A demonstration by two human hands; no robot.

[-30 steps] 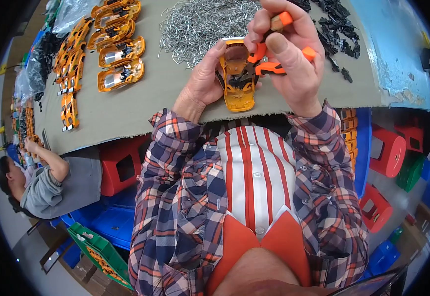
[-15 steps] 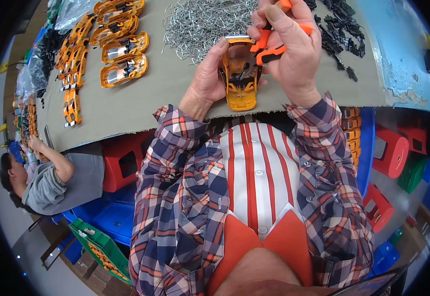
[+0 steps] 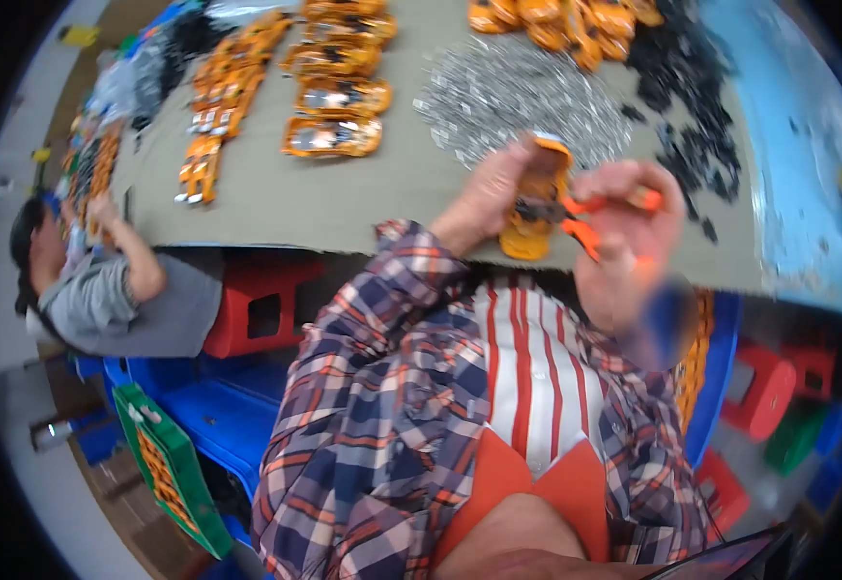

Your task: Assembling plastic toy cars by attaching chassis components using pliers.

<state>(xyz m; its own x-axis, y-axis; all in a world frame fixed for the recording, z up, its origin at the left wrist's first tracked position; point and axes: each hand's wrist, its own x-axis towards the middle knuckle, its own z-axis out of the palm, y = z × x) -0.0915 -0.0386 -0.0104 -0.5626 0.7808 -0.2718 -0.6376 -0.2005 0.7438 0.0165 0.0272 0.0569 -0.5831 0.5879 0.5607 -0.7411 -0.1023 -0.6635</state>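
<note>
My left hand (image 3: 487, 196) is closed round the side of an orange toy car body (image 3: 525, 240), held over the table's near edge. The car body's hollow inside shows dark parts. In my right hand (image 3: 634, 232) is a pair of pliers with orange handles (image 3: 581, 235); its dark jaws reach into the middle of the car body. Whether the jaws grip a part cannot be made out, as the picture is smeared by motion there. Just beyond my hands lies a heap of thin silvery metal pins (image 3: 508, 101).
Orange car bodies (image 3: 332, 136) line up at left, beside rows of smaller orange parts (image 3: 201, 169). More orange shells (image 3: 585, 29) lie behind the pins. Small black parts (image 3: 696, 145) are piled at right. A co-worker (image 3: 102, 275) sits at far left. Blue crates and red stools stand below.
The view has shifted, so the table's contents sit further right and lower. My right hand has lowered and turned, bringing the pliers' jaws across the middle of the car body.
</note>
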